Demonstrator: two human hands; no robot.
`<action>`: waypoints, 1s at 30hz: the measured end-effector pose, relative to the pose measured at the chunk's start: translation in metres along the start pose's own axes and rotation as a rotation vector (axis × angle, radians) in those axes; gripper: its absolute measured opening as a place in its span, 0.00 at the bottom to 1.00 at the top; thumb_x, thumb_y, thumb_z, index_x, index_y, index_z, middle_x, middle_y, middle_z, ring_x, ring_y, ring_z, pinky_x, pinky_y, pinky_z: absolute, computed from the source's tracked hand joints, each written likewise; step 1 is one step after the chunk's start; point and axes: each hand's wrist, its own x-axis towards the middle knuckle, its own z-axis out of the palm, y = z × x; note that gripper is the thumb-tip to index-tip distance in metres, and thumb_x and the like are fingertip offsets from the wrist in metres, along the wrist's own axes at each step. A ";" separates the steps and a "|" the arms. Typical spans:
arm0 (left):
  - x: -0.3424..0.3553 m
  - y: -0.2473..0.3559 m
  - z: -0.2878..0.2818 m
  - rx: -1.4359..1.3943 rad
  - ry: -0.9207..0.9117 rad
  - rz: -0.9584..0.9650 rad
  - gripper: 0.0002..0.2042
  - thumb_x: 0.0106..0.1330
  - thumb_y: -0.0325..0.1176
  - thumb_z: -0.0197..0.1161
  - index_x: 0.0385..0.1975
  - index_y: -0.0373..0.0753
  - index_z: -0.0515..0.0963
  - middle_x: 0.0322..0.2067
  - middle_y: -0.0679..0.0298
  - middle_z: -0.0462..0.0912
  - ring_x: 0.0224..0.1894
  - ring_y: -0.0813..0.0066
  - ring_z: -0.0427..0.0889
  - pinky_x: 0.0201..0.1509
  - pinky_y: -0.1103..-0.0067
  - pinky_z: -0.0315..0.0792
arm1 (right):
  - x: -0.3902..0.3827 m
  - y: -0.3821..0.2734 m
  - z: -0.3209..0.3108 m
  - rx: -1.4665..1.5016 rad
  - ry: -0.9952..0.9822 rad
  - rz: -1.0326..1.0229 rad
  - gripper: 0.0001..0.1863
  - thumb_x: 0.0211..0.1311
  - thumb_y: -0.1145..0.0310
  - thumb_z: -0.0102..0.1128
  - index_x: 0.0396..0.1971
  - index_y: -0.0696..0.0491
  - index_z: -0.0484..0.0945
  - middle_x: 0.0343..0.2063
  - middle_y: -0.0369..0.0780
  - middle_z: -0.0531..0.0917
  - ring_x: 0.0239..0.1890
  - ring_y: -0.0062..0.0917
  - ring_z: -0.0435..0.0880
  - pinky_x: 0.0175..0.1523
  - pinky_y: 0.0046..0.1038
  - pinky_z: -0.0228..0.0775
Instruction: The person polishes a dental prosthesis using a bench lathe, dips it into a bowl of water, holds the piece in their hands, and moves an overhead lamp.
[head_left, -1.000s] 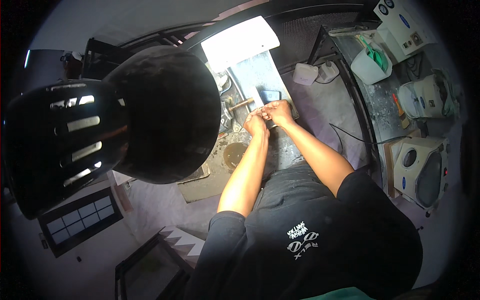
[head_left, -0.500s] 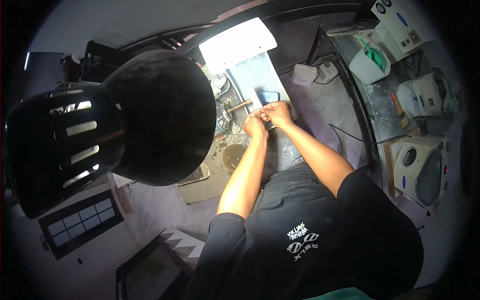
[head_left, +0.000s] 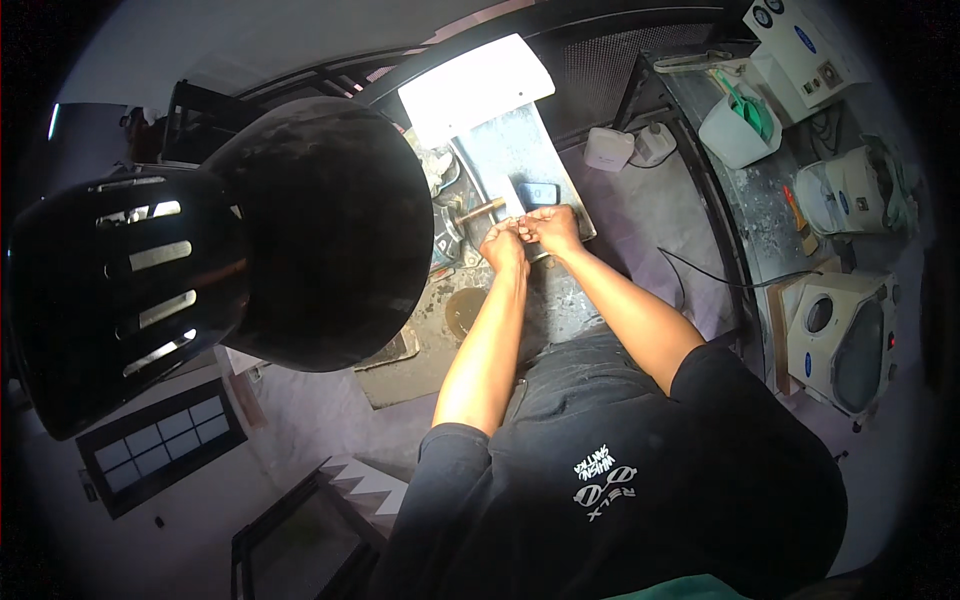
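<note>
Fingertips nearly meeting, both hands work under bright light over the near end of a narrow metal-topped bench (head_left: pixel 490 140). My left hand (head_left: pixel 503 248) is closed in a pinch, and what it holds is too small to make out. My right hand (head_left: pixel 551 230) is also closed, its fingertips against the left ones. Just beyond the fingers lies a pale flat strip (head_left: pixel 513 199). A brown rod (head_left: pixel 481 210), perhaps a wooden handle, sticks out to its left. Beside my right hand, on the far side, rests a phone (head_left: pixel 540 193) with a lit screen.
A big black lamp shade (head_left: pixel 320 240) fills the left. A white panel (head_left: pixel 475 85) covers the bench's far end. Clutter and a dirty board (head_left: pixel 430 360) lie left of my arms. At right, a side bench holds a white tub (head_left: pixel 740 135) and a boxy machine (head_left: pixel 845 340).
My left hand has shifted slightly left, away from the right hand's knuckles. The right hand has barely moved. The fingertips are still together.
</note>
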 end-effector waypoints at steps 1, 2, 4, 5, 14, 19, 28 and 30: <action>-0.002 0.000 -0.004 -0.014 -0.013 0.036 0.04 0.62 0.15 0.53 0.30 0.27 0.75 0.23 0.57 0.80 0.21 0.75 0.77 0.24 0.81 0.72 | -0.001 0.000 0.000 -0.004 -0.011 0.006 0.04 0.59 0.80 0.62 0.30 0.66 0.81 0.22 0.41 0.83 0.21 0.19 0.81 0.27 0.20 0.75; -0.003 0.000 -0.008 -0.029 -0.023 0.074 0.04 0.61 0.14 0.53 0.30 0.27 0.75 0.24 0.57 0.80 0.21 0.75 0.77 0.24 0.82 0.72 | -0.005 -0.001 0.002 -0.004 -0.014 0.008 0.04 0.59 0.80 0.62 0.30 0.66 0.81 0.22 0.41 0.83 0.21 0.19 0.81 0.27 0.20 0.75; -0.002 -0.001 -0.011 -0.043 -0.015 0.092 0.04 0.61 0.14 0.53 0.31 0.27 0.75 0.24 0.57 0.80 0.21 0.75 0.77 0.25 0.82 0.72 | -0.011 -0.002 0.007 0.067 -0.018 -0.012 0.04 0.59 0.79 0.62 0.30 0.66 0.81 0.22 0.41 0.84 0.22 0.19 0.82 0.28 0.20 0.76; -0.002 -0.005 -0.012 -0.056 -0.015 0.107 0.05 0.60 0.14 0.53 0.31 0.27 0.75 0.25 0.57 0.80 0.22 0.75 0.77 0.25 0.82 0.72 | -0.011 0.000 0.005 0.070 -0.020 -0.009 0.04 0.59 0.79 0.62 0.30 0.66 0.81 0.23 0.41 0.84 0.23 0.19 0.82 0.29 0.20 0.77; 0.011 -0.014 0.000 -0.091 0.027 -0.066 0.06 0.62 0.14 0.49 0.32 0.27 0.74 0.25 0.58 0.80 0.22 0.76 0.76 0.23 0.82 0.71 | 0.003 -0.004 -0.002 -0.016 0.012 0.016 0.04 0.59 0.79 0.62 0.29 0.66 0.81 0.23 0.41 0.84 0.21 0.19 0.81 0.25 0.19 0.75; -0.001 -0.005 -0.003 -0.131 0.016 -0.057 0.06 0.64 0.14 0.49 0.33 0.27 0.73 0.25 0.56 0.80 0.21 0.75 0.76 0.22 0.82 0.72 | -0.004 -0.002 0.001 -0.030 0.014 -0.031 0.05 0.59 0.80 0.62 0.28 0.67 0.80 0.22 0.42 0.83 0.21 0.19 0.81 0.25 0.19 0.75; -0.009 -0.008 0.004 -0.268 0.030 -0.119 0.06 0.64 0.15 0.49 0.35 0.25 0.74 0.25 0.55 0.80 0.22 0.74 0.77 0.24 0.81 0.72 | -0.007 -0.008 -0.007 -0.033 -0.035 -0.077 0.04 0.59 0.80 0.62 0.29 0.67 0.81 0.22 0.41 0.83 0.21 0.18 0.80 0.26 0.19 0.74; -0.007 -0.013 0.002 -0.286 0.012 -0.109 0.06 0.64 0.15 0.48 0.35 0.25 0.74 0.25 0.55 0.80 0.22 0.74 0.77 0.24 0.81 0.72 | -0.008 -0.006 -0.008 -0.028 -0.054 -0.100 0.04 0.59 0.80 0.62 0.29 0.66 0.81 0.22 0.41 0.83 0.21 0.18 0.80 0.26 0.19 0.74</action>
